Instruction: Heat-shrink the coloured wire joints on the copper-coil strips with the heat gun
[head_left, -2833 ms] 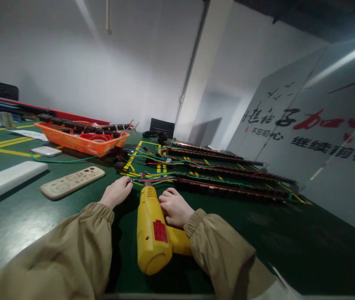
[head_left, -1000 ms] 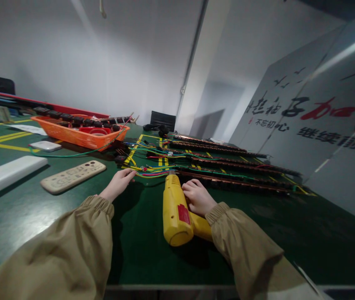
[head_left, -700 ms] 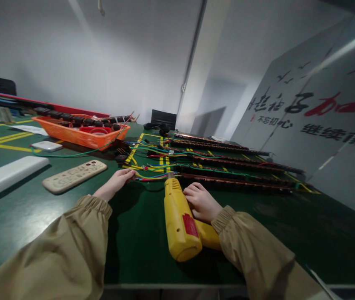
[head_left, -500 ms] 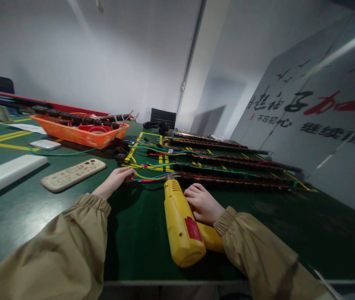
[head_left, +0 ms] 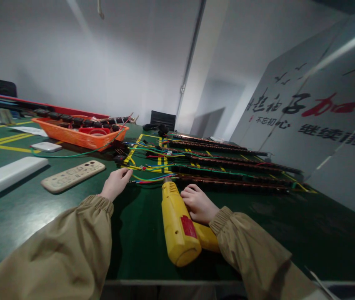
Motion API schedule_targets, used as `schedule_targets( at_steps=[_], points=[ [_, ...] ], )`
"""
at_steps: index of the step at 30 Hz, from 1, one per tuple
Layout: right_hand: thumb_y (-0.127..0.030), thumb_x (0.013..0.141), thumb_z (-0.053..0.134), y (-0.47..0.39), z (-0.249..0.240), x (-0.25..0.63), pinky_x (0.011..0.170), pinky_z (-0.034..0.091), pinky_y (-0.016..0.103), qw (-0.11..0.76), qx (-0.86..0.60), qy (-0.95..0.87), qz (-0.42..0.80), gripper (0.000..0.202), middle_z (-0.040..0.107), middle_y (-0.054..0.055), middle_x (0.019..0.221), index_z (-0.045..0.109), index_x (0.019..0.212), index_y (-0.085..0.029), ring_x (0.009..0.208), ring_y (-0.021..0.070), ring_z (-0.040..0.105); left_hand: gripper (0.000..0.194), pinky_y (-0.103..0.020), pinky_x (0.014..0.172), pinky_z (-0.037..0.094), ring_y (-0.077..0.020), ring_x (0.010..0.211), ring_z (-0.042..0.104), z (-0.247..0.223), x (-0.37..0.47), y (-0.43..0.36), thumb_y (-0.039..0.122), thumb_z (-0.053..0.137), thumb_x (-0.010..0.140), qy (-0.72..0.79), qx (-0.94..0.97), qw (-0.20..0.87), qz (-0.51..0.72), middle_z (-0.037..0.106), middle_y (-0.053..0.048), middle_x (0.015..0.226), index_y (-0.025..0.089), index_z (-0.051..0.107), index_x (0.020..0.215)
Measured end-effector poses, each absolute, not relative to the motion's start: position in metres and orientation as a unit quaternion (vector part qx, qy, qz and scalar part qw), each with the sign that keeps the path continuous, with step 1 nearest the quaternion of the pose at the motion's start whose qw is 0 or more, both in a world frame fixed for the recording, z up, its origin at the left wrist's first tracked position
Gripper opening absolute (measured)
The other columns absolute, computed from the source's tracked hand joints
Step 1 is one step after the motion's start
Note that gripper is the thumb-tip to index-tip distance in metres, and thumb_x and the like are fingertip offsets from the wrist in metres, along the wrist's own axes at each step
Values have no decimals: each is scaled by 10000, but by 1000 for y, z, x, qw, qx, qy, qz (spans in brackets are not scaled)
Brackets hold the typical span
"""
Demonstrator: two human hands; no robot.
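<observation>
My left hand (head_left: 117, 183) is pinched at the left ends of several thin coloured wires (head_left: 152, 179), among them green, blue and red ones. Its fingertips partly hide the wire ends. A yellow heat gun (head_left: 179, 225) with a red label lies between my hands, its nozzle close to the wires. Just right of its barrel, my right hand (head_left: 198, 204) has curled fingers, and what lies inside them is hidden. My right sleeve covers part of the gun's handle. The wires lead to the nearest of several long dark strips (head_left: 233, 183) on the table.
An orange basket (head_left: 80, 138) holding dark parts stands at the back left. A beige remote control (head_left: 73, 176), a white power bank (head_left: 11, 175) and a small white box (head_left: 46, 146) lie left of my hands. Yellow tape (head_left: 5, 143) marks the green table (head_left: 136, 233).
My left hand has shifted a little to the right and turned slightly. My right hand and the heat gun appear a little further left and remain side by side.
</observation>
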State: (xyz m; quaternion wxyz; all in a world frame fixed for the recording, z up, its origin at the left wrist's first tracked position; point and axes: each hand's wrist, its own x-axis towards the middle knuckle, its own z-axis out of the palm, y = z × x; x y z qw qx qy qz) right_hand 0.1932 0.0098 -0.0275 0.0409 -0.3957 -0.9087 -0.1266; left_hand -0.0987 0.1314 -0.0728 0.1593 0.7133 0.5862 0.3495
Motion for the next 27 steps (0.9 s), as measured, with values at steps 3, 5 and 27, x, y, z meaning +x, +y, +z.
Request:
schedule_targets(
  at_steps=[3,5,27],
  points=[
    [-143,674,533,11,-29,192,927,268,346,39,-398,-908,-129,56,574,41,796,587,686,-149,834,166,475,444,-213,605,341,-143,703,532,-70,-97,130,563,310,839,596,709,147,346,607,-8,744,213,579,788],
    [-144,670,534,15,-30,190,923,266,347,37,-400,-906,-134,52,576,41,796,586,674,-148,835,166,474,445,-212,596,332,-147,720,533,-68,-97,129,564,300,844,605,705,139,343,614,-14,778,217,578,814],
    [-267,664,624,44,-27,103,945,255,352,30,-322,-932,-165,145,597,49,864,611,726,-137,881,189,452,444,-226,673,390,-180,775,573,-87,-104,148,527,304,833,578,721,155,349,658,-50,831,199,603,811]
  ],
)
